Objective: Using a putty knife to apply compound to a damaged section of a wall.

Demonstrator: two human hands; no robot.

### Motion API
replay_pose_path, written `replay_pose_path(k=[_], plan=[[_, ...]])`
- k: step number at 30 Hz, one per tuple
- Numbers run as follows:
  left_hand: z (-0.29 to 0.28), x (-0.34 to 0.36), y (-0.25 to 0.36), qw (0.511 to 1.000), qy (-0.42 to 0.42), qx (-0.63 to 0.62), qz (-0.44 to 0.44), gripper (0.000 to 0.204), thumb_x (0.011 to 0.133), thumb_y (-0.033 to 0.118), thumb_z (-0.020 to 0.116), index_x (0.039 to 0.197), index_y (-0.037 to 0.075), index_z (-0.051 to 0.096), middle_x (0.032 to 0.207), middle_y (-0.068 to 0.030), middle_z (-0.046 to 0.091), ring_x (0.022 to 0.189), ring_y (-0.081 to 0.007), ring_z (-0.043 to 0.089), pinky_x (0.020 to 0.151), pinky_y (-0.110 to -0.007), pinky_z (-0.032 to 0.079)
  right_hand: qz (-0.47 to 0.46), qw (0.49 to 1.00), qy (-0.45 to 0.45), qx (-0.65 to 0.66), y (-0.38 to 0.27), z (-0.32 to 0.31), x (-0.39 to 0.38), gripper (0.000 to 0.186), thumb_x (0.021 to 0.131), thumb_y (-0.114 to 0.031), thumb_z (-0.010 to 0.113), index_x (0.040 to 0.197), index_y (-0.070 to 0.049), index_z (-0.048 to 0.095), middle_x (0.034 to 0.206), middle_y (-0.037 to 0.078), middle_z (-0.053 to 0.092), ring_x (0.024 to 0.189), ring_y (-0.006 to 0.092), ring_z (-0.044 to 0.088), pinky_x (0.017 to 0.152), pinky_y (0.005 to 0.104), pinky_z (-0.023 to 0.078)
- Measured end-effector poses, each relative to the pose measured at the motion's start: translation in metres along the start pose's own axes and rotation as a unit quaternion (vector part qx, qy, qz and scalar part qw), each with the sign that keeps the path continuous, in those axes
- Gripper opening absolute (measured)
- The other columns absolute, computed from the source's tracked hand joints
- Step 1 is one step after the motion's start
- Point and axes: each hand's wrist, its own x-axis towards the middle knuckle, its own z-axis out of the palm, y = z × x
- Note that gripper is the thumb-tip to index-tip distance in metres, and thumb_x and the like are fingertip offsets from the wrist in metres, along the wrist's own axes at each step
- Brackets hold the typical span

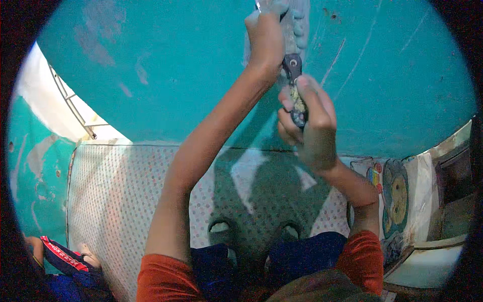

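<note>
My right hand (319,108) is closed around the dark, putty-smeared handle of a putty knife (297,93). A hole shows near the handle's upper end, and a greyish flat part runs up from there in front of the turquoise wall (397,75). Pale blue-grey lumps of putty (298,30) line its right edge. Just left of that flat part, my left hand (266,43) is raised with its fingers curled. A shiny edge and a dark bit show at its top, but what it grips is mostly hidden. Both forearms reach up from the lower edge.
Below the wall lies a dotted light floor (126,186), crossed by my shadow. A bright opening with a metal frame (75,103) is at left. Dark clothing with a red stripe (63,254) lies lower left. At right are a cartoon-patterned item (396,194) and a pale-edged piece of furniture (427,264).
</note>
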Motion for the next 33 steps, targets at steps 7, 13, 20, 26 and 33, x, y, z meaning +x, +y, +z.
replay_pose_path(k=[7, 13, 20, 26, 33], plan=[[0.004, -0.001, 0.013, 0.997, -0.012, -0.052, -0.051, 0.024, 0.087, 0.023, 0.045, 0.08, 0.004, 0.058, 0.06, -0.0046, 0.054, 0.046, -0.0129, 0.051, 0.041, -0.024, 0.041, -0.067, 0.997, 0.035, -0.014, -0.008, 0.014, -0.002, 0.031, 0.095, -0.026, 0.036, 0.116, -0.003, 0.037, 0.073, 0.004, 0.044, 0.034, 0.006, 0.028, 0.03, 0.023, 0.022], [0.006, -0.008, 0.017, 0.996, -0.006, -0.033, -0.078, 0.026, 0.089, 0.023, 0.043, 0.08, 0.002, 0.056, 0.058, -0.0033, 0.051, 0.046, -0.0131, 0.049, 0.041, -0.025, 0.041, -0.018, 0.996, 0.087, -0.004, -0.008, 0.013, -0.005, 0.03, 0.095, -0.025, 0.035, 0.116, -0.004, 0.037, 0.076, 0.005, 0.044, 0.034, 0.0063, 0.028, 0.03, 0.0224, 0.021], [0.006, -0.005, 0.014, 0.995, -0.001, -0.063, -0.08, 0.025, 0.089, 0.023, 0.043, 0.081, 0.002, 0.054, 0.058, -0.0033, 0.05, 0.047, -0.0131, 0.049, 0.042, -0.025, 0.041, -0.028, 0.998, 0.061, -0.011, -0.016, 0.014, -0.004, 0.03, 0.095, -0.025, 0.034, 0.116, -0.004, 0.038, 0.077, 0.005, 0.044, 0.034, 0.0056, 0.026, 0.03, 0.022, 0.02], [0.007, -0.012, 0.013, 0.997, -0.008, -0.052, -0.057, 0.024, 0.089, 0.022, 0.041, 0.083, 0.002, 0.053, 0.059, -0.0038, 0.05, 0.048, -0.0134, 0.05, 0.043, -0.026, 0.041, -0.02, 0.998, 0.06, 0.004, -0.014, 0.011, -0.007, 0.027, 0.095, -0.025, 0.035, 0.111, -0.004, 0.04, 0.076, 0.004, 0.044, 0.034, 0.0053, 0.025, 0.03, 0.0216, 0.019], [0.011, -0.017, 0.032, 0.997, 0.016, -0.046, -0.061, 0.023, 0.089, 0.021, 0.041, 0.083, 0.003, 0.054, 0.06, -0.0048, 0.051, 0.048, -0.0137, 0.049, 0.044, -0.026, 0.041, -0.017, 1.0, 0.002, 0.023, -0.019, 0.003, -0.003, 0.027, 0.092, -0.028, 0.045, 0.108, -0.007, 0.04, 0.071, 0.004, 0.05, 0.039, 0.0084, 0.039, 0.033, 0.0227, 0.029]])
